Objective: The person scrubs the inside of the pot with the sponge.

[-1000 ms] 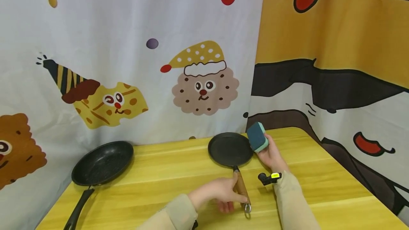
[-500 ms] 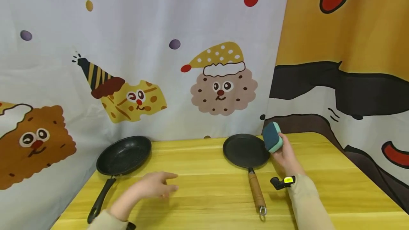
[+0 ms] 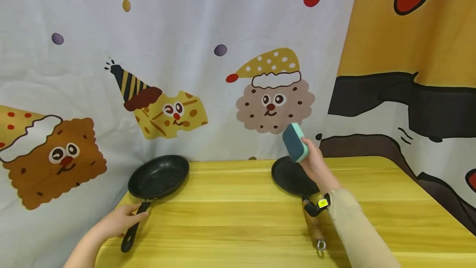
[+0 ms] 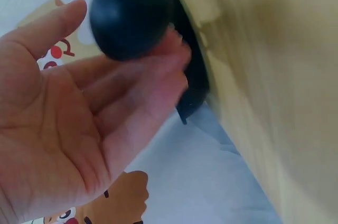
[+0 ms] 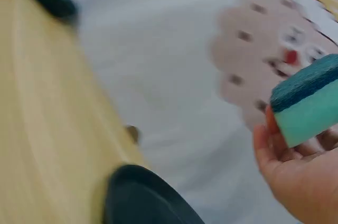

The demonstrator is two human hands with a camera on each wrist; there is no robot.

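Our left hand point(image 3: 119, 220) lies at the black handle point(image 3: 134, 226) of the speckled pan point(image 3: 159, 176), fingers point(image 4: 132, 84) loosely spread with the handle's rounded end just at their tips. The wrist view is blurred, and we cannot tell whether they touch it; nothing is gripped yet. To do this well, we judge we need to slide the palm under the handle and wrap the fingers fully round it near its middle, so the pan does not tip when it comes off the yellow table point(image 3: 238, 214).

Our right hand point(image 3: 314, 164) pinches the teal sponge point(image 3: 295, 142), held up in the air, thumb and fingers closed on its lower end, dark scouring face turned away from the palm. Below those fingers sits the flat pan point(image 3: 291, 175) with the wooden handle point(image 3: 314, 226), untouched.
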